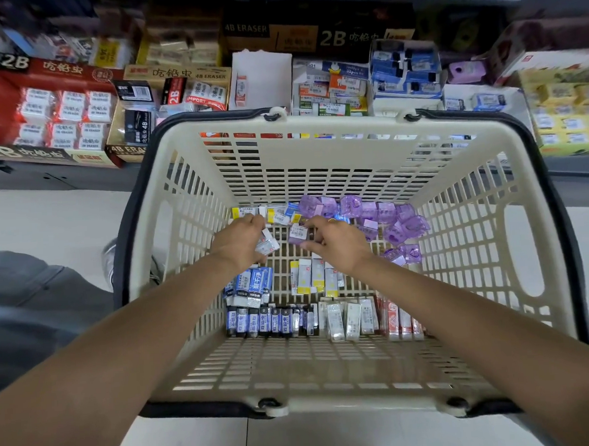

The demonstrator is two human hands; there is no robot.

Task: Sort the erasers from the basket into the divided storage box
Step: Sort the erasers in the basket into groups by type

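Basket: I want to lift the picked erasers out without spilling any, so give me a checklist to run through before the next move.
1. Left hand has a grip on a white eraser: ok, fingers curl round it.
2. Right hand grip on the purple eraser: cannot tell, fingertips touch it but closure is hidden.
3. Both hands inside the basket, clear of its walls: ok.
4. Way up out of the basket open: ok, nothing above the hands.
5. Matching compartment on the shelf: cannot tell, a purple item sits far right, blurred.
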